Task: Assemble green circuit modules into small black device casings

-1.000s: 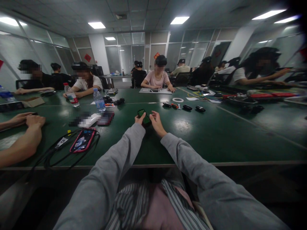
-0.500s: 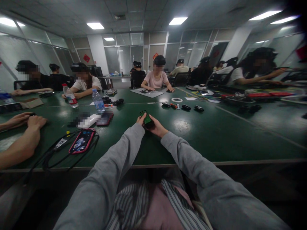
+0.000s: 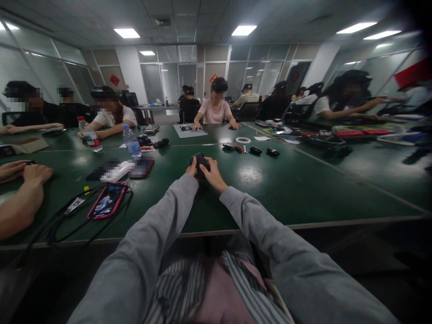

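1. Left hand [image 3: 191, 169]: grey-sleeved arm outstretched, fingers curled against the left edge of a small dark device [image 3: 201, 161].
2. Device: flat, rounded, black; held just above the matte green table [image 3: 303, 189], centre.
3. Right hand [image 3: 212, 173]: fingers closed over its right side.

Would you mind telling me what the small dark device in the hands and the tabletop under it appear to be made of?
Small dark device: probably hard plastic, matte black, showing no glint; too small to be sure. Green tabletop: smooth, slightly glossy surface, perhaps a rubber or laminate mat, since ceiling lights reflect off it in soft patches.
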{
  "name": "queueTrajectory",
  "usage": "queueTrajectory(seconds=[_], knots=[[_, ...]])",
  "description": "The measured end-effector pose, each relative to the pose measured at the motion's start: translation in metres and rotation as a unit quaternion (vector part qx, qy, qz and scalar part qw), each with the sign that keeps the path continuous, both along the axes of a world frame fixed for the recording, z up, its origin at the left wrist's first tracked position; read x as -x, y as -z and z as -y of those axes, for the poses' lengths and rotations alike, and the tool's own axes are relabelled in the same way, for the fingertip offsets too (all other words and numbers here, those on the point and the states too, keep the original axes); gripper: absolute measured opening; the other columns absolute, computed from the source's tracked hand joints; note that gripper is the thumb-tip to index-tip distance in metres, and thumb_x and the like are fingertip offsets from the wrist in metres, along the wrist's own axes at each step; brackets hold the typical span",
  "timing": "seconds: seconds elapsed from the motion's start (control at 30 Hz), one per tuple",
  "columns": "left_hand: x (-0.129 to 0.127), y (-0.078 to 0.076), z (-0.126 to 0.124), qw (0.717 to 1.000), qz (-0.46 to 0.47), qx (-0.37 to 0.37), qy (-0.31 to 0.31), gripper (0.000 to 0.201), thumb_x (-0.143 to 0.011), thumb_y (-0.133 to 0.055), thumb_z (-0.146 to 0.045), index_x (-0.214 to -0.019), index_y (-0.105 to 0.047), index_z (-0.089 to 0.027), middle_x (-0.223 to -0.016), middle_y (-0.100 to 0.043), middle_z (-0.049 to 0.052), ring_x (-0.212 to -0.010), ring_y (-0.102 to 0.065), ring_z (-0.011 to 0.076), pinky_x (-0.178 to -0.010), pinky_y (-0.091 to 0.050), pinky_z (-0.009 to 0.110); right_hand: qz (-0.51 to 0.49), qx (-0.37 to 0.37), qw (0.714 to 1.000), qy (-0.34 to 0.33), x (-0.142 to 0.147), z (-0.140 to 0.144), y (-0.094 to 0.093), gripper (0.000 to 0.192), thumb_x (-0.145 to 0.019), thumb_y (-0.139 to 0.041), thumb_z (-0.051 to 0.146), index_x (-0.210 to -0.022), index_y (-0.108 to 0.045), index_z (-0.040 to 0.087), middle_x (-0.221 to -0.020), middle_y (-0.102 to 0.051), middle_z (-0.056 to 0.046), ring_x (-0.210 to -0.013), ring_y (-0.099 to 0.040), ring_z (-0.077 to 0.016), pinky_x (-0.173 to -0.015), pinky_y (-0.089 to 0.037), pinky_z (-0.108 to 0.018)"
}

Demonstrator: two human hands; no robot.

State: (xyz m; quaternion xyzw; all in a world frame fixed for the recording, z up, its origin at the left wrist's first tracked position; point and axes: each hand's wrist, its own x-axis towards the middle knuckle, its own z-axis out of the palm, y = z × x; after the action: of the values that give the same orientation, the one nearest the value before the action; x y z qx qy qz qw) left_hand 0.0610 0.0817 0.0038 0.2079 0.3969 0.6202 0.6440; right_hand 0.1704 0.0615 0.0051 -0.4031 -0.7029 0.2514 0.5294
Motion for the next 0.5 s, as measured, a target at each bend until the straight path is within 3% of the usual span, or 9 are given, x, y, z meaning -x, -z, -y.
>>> queueTrajectory(seconds=[0.17, 0.3, 0.37, 0.5], knots=[[0.005, 0.002, -0.004, 0.999, -0.005, 0.015, -0.033, 0.059, -0.068, -0.068, -0.058, -0.105, -0.063, -0.012, -0.082, -0.068, 0.012, -0.076, -0.069, 0.0225, -0.071, -0.056, 0.035, -0.010, -0.020, 1.000, 0.018, -0.003, -0.005, -0.002, 0.041, -0.083, -0.053, 0.041, -0.120, -0.051, 0.022, -0.107, -0.046, -0.007, -0.101, -0.047, -0.0200, -0.101, -0.038, -0.040], [0.009, -0.006, 0.001, 0.998, -0.007, 0.032, -0.058, 0.054, -0.069, -0.070, -0.055, -0.102, -0.062, -0.014, -0.081, -0.069, 0.011, -0.073, -0.069, 0.0225, -0.066, -0.056, 0.033, -0.111, 0.025, 0.993, 0.032, -0.009, -0.014, -0.004, 0.046, -0.083, -0.052, 0.047, -0.121, -0.051, 0.022, -0.110, -0.053, -0.007, -0.104, -0.050, -0.0195, -0.099, -0.041, -0.038], [0.011, -0.008, 0.003, 0.998, 0.020, 0.013, -0.054, 0.051, -0.071, -0.069, -0.054, -0.102, -0.060, -0.014, -0.083, -0.069, 0.012, -0.070, -0.069, 0.0216, -0.064, -0.056, 0.033, -0.209, 0.102, 0.972, 0.027, -0.013, -0.020, -0.005, 0.043, -0.082, -0.052, 0.049, -0.116, -0.052, 0.022, -0.110, -0.057, -0.005, -0.102, -0.054, -0.0180, -0.092, -0.046, -0.035], [0.017, -0.006, 0.002, 0.998, 0.051, -0.012, -0.044, 0.048, -0.074, -0.065, -0.054, -0.099, -0.057, -0.013, -0.082, -0.069, 0.013, -0.066, -0.068, 0.0207, -0.062, -0.056, 0.033, -0.367, 0.284, 0.884, -0.060, -0.021, -0.027, -0.009, 0.035, -0.082, -0.055, 0.049, -0.100, -0.056, 0.020, -0.098, -0.063, -0.005, -0.088, -0.062, -0.0168, -0.075, -0.054, -0.031]])
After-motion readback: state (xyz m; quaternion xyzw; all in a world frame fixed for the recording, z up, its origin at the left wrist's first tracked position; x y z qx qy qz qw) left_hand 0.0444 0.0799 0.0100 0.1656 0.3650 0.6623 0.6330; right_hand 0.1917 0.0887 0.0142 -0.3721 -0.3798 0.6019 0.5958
